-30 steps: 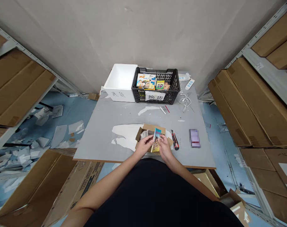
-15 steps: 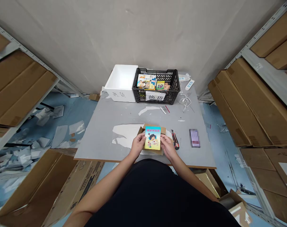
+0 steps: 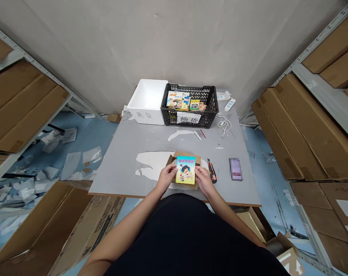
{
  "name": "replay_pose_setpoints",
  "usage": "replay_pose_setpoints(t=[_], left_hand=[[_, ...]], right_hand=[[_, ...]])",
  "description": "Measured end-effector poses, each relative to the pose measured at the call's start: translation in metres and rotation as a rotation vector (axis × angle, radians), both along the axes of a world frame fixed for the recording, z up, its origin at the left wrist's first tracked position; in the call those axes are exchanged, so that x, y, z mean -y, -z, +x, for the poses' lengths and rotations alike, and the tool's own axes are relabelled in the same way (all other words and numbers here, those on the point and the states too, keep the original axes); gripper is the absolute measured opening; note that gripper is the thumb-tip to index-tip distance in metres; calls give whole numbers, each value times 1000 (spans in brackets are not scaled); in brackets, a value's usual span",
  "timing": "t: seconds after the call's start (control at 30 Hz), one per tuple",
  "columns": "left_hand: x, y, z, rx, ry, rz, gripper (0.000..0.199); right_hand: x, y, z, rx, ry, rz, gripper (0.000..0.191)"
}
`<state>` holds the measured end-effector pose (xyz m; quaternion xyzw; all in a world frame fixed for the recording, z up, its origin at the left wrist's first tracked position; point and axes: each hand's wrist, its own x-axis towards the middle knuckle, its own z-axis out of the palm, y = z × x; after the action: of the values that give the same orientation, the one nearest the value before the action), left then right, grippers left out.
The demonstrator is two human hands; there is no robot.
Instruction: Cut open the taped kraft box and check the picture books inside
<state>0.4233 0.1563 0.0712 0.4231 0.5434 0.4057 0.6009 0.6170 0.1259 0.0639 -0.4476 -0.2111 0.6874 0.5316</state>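
Between both hands is a small book (image 3: 185, 170) with a blue and yellow cover, a cartoon figure and red lettering. My left hand (image 3: 167, 177) pinches its left edge, and my right hand (image 3: 204, 178) grips the right edge. Directly beneath the book lies an open cardboard box (image 3: 188, 154), mostly covered by it; what the box contains is hidden. To the right of my right hand rests a red and black utility knife (image 3: 212, 171) on the grey table (image 3: 119, 168).
At the back of the table stand a white foam box (image 3: 149, 115) and a black plastic crate (image 3: 211, 115) holding several books. A phone (image 3: 236, 169), a white cable (image 3: 224, 124) and a power strip (image 3: 229, 104) lie on the right. Shelves with cardboard cartons (image 3: 314, 130) flank both sides.
The book has shifted very slightly toward me and now faces the camera a little more. Both hands keep their hold on it.
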Motion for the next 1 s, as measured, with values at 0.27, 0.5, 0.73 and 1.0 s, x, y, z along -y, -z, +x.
replay_pose_setpoints(t=[0.27,0.5,0.73,1.0], left_hand=[[-1,-7,2,30,-3,-25,38],[0,-13,3,23,-5,-24,36],[5,-2,10,28,-43,5,38],[13,9,13,-112,-24,117,54]], right_hand=[[-1,-9,-3,-69,-17,1,29],[-1,-7,-3,-141,-9,-12,28],[3,-11,-11,-305,-45,-105,29],[11,-17,-17,-437,-223,-168,39]])
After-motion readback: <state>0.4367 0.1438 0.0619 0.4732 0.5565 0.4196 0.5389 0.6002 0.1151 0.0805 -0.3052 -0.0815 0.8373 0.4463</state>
